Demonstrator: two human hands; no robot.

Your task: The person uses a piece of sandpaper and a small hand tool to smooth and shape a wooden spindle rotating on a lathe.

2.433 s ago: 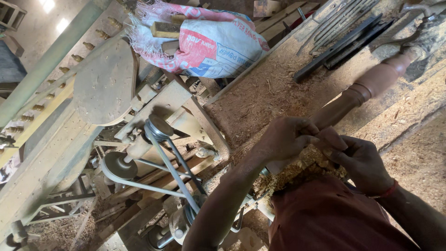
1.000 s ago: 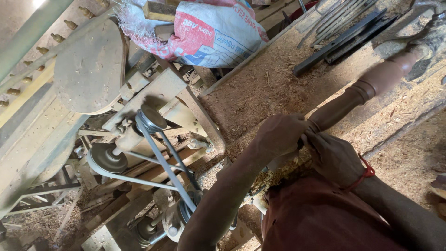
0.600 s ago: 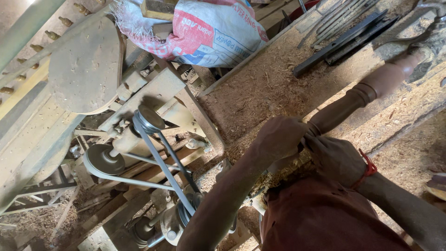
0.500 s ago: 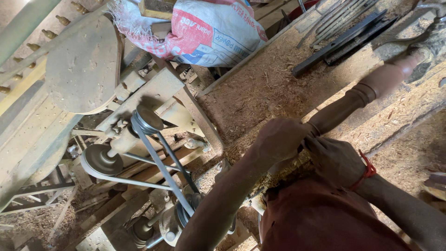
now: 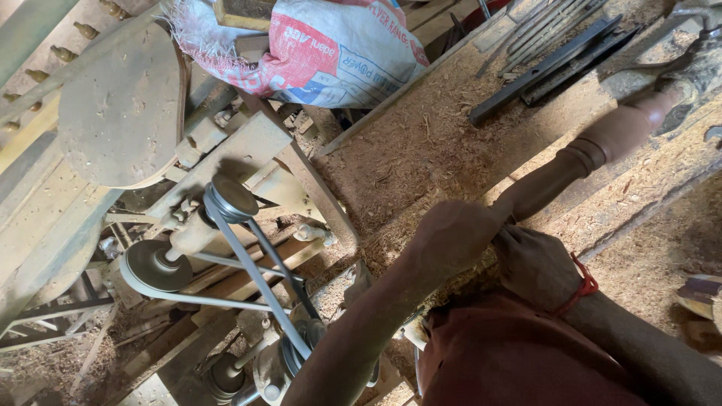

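both the left hand [image 5: 455,237] and the right hand [image 5: 535,263] close together around the near end of a turned wooden spindle [image 5: 571,165]. the spindle lies across the sawdust-covered surface [image 5: 421,150], beside dark metal bars [image 5: 549,64].

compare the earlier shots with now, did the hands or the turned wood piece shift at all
Hardly. Both hands remain closed at the near end of the turned wooden spindle: left hand, right hand. Only the view drifted slightly, nudging the belt pulleys and printed sack across the frame. Whatever the hands hold is hidden.
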